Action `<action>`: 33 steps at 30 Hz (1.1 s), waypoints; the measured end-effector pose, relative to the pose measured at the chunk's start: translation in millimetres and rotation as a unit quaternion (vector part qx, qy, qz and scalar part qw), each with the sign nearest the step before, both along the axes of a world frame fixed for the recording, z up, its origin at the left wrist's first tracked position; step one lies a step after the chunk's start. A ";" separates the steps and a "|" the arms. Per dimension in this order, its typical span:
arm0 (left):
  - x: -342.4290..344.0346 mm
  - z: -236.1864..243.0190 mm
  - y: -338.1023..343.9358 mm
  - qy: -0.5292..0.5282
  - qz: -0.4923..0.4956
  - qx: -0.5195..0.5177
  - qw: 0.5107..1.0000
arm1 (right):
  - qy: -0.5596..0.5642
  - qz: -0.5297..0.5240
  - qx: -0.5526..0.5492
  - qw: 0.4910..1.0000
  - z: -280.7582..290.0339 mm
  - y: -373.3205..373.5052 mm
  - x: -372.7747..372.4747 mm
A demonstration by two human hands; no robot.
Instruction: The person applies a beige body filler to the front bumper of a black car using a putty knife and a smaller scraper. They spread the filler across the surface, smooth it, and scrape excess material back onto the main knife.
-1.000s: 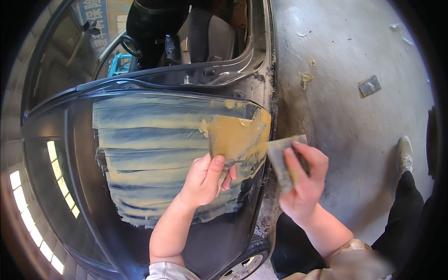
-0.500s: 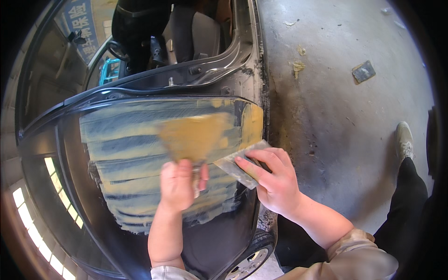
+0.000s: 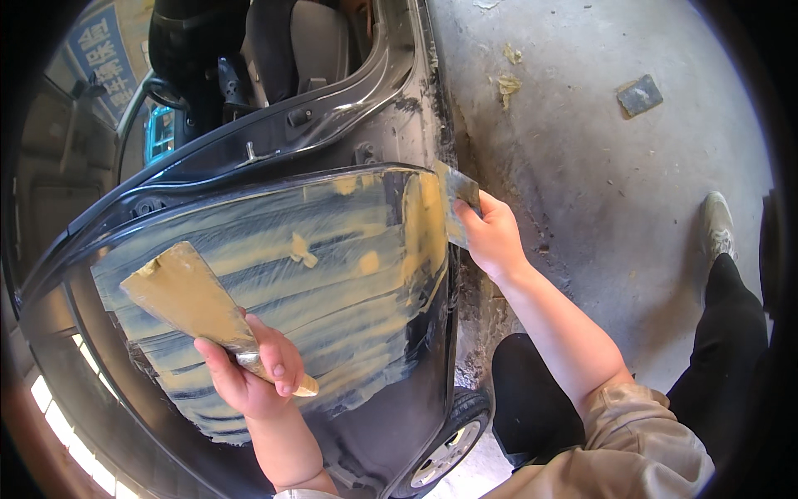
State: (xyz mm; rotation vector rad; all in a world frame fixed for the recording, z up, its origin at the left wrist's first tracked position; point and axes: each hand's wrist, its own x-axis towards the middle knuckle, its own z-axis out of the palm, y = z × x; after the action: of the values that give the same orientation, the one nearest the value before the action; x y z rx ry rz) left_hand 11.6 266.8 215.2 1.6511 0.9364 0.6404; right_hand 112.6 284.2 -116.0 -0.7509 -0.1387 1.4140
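My left hand (image 3: 258, 374) is wrapped round the handle of a putty knife (image 3: 187, 295), its wide blade coated in yellow-tan filler. That blade tilts up to the left over a dark car body panel (image 3: 366, 445). Streaky filler (image 3: 266, 258) covers much of the panel, with a few thicker dabs. At the panel's right edge, my right hand (image 3: 496, 237) grips a thin flat spreader (image 3: 459, 204). The spreader lies along a thicker yellow band of filler (image 3: 426, 220); whether it presses on the surface I cannot tell.
Beyond the panel is the open car interior with a dark seat (image 3: 320, 41). A wheel (image 3: 449, 449) sits at the bottom. On the concrete floor lie a dark flat pad (image 3: 639, 96) and dried filler scraps (image 3: 505, 86). My shoe (image 3: 716, 224) is at the right.
My left hand has carried the putty knife left, away from the spreader. The right hand has swung the spreader up to the panel's right edge. A small fresh dab shows mid-panel. The view has shifted.
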 end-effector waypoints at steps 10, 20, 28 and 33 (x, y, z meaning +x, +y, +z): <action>3.8 -4.1 -4.6 -0.013 0.058 0.020 0.998 | -0.155 -0.008 -0.008 0.988 24.0 13.7 -10.9; 2.8 -6.6 -3.7 -0.003 0.062 0.023 0.998 | -0.450 -0.110 0.115 0.879 81.2 -14.5 -13.7; 4.0 -1.4 3.4 0.027 -0.051 0.022 0.998 | -0.246 -0.068 -0.050 0.965 36.2 -9.2 -2.8; 2.1 -4.9 -6.7 -0.002 0.066 0.031 0.997 | -0.199 -0.034 -0.017 0.979 36.3 2.3 -17.5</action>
State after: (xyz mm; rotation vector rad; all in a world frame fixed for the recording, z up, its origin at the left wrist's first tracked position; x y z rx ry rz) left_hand 13.8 260.1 210.3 1.6516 1.0372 0.7684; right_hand 95.0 286.5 -79.7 -1.0523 -0.3966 1.1890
